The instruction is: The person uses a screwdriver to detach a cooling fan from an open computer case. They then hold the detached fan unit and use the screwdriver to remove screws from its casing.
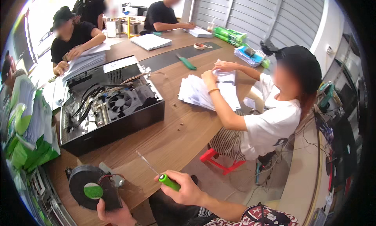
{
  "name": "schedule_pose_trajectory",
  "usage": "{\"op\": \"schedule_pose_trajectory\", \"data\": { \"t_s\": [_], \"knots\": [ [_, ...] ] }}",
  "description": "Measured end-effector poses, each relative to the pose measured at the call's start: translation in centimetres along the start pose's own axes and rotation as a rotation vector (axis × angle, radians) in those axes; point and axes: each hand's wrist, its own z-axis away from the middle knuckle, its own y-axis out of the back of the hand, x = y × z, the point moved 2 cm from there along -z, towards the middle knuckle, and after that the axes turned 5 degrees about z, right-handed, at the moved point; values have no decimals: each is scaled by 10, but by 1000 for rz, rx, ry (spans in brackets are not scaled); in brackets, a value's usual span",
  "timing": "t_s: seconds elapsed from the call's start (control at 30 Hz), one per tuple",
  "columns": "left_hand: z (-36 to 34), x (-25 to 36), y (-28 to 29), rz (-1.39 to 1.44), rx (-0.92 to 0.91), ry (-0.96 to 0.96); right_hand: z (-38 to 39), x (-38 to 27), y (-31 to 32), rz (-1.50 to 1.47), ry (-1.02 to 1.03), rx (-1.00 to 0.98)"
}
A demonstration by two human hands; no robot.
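Note:
My left hand (116, 213) grips a black blower fan (81, 181) with a green round label, over the near left of the table. Thin red and dark wires and a metal bracket show at the fan's right side. In my right hand (187, 191) is a screwdriver (170, 182) with a bright green handle, its thin shaft pointing up and left over the table edge. Beyond the blower fan lies an opened black computer case (117, 136), with cables and a cooling fan (119, 103) exposed inside. A few small screws (179, 128) lie to the right of the case.
Across the wooden table (196, 126), a person in white handles loose papers (196, 93). More people with paper stacks (151, 41) are at the far side. A green-handled knife (186, 63) and a tape roll (199, 46) lie mid-table. Filled green bags (29, 126) crowd the left.

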Motion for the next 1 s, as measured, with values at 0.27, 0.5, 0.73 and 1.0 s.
{"op": "schedule_pose_trajectory", "data": {
  "t_s": [0.27,0.5,0.73,1.0],
  "knots": [
    [-3,0,-14,366,230,530,27,5,28,140,-87,-91],
    [-8,-5,27,-358,16,-195,19,-7,27,375,-5,-270],
    [2,11,-44,444,155,534,31,-14,43,422,54,2],
    [0,21,-45,449,83,503,28,-20,28,393,200,48]
  ]
}}
